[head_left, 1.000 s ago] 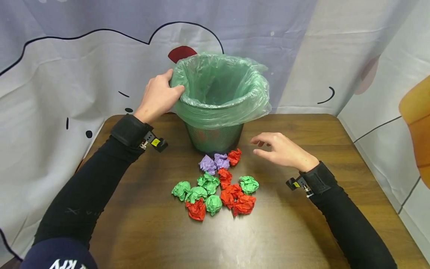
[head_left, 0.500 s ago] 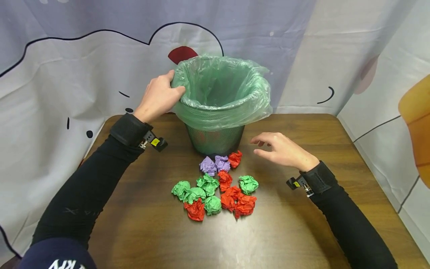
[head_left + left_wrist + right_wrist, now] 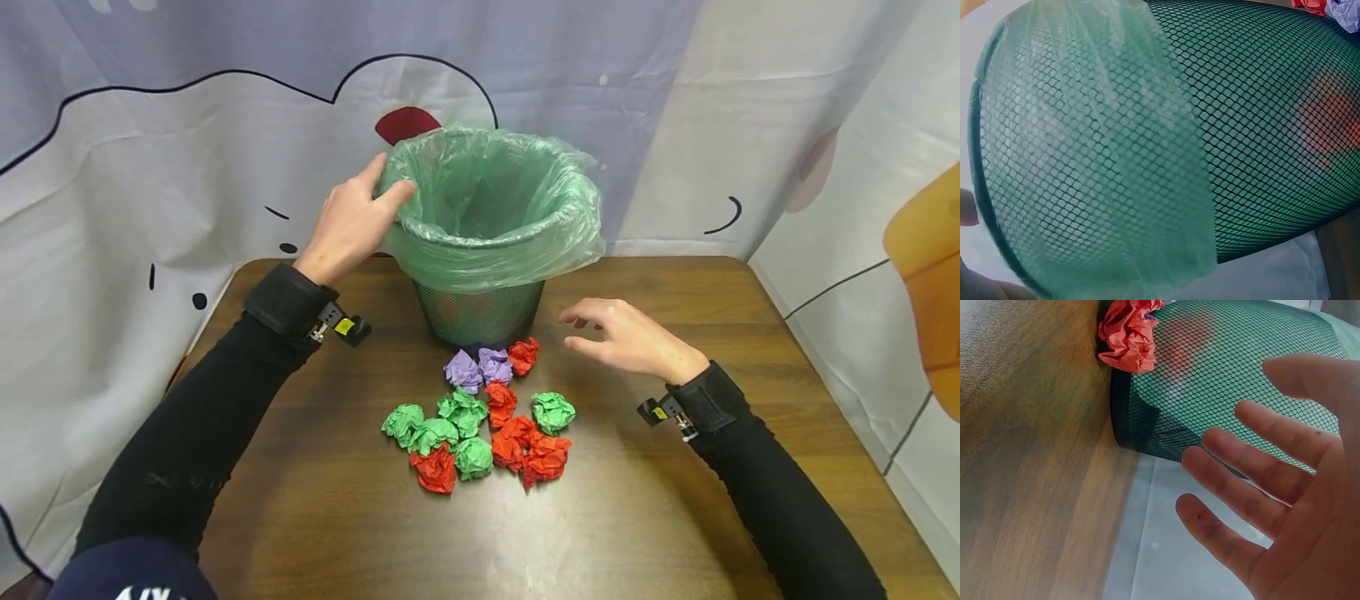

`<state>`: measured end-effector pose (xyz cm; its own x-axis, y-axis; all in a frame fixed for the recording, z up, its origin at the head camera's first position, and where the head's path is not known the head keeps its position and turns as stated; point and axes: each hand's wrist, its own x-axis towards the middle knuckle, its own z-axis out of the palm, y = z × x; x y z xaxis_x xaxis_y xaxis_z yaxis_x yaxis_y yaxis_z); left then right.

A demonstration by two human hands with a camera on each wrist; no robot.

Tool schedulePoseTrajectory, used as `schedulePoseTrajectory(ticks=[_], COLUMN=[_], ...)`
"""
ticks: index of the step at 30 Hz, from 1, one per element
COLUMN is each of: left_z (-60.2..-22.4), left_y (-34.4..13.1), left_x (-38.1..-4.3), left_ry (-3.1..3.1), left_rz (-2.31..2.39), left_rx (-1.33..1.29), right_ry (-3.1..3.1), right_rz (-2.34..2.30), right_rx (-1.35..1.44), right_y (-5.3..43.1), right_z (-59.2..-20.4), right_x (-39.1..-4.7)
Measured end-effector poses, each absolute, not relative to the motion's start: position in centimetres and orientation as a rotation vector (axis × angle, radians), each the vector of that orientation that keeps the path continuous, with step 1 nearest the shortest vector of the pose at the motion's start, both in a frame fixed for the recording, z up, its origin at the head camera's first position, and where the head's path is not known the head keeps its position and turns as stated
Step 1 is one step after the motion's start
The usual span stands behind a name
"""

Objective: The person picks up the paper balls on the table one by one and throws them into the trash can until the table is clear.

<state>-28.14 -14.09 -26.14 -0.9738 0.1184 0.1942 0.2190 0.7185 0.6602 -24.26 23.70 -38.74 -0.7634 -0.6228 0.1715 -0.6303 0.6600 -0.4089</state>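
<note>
A black mesh wastebasket [image 3: 480,312] with a translucent green bag [image 3: 495,262] folded over its rim stands at the back. My left hand [image 3: 348,223] is at the left side of the rim, thumb and index finger spread apart, the thumb reaching over the edge; its other fingers are mostly hidden. My right hand [image 3: 630,337] hovers right of the basket, palm inward, fingers loosely bent and holding nothing. Nearest to it lies a red crumpled paper ball [image 3: 522,356] by the basket's foot, beside a purple paper ball [image 3: 495,367]. Reddish shapes [image 3: 1175,359] show through the mesh.
Several green and red crumpled paper balls, among them a green ball [image 3: 553,412] and a red ball [image 3: 546,458], lie grouped before the basket on the wooden table [image 3: 337,517]. A printed curtain [image 3: 247,158] hangs behind and along the sides.
My left hand has shifted slightly left, and its thumb has lifted and spread from the basket's rim. My right hand stays about where it was. The paper balls lie as before.
</note>
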Motion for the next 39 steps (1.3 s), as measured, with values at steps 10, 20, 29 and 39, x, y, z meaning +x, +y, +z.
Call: schedulePoseTrajectory(ticks=[10,20,29,39], left_z=[-27.7,-30.8,-33.8,-36.2], left_y=[-15.4,-16.7,-17.6,-18.0], left_x=[-27.9,-27.4,-26.5,-25.5], left_ry=[-2.616,-2.452,-2.385,-2.373], left_rz=[-1.158,-1.222,-1.236,-1.264], left_rx=[-0.171,-0.177,-0.238,-0.273], right_ry=[-2.834,-2.854,-2.894,-2.945], right_rz=[0.68,0.597,0.481,0.437], right_rx=[1.12,1.182,1.237,1.229], right_y=[23.2,21.8,20.7,20.3], right_z=[-39.6,-40.7,-41.5,-42.0], right_x=[-24.4,-24.8,-25.3,-25.3])
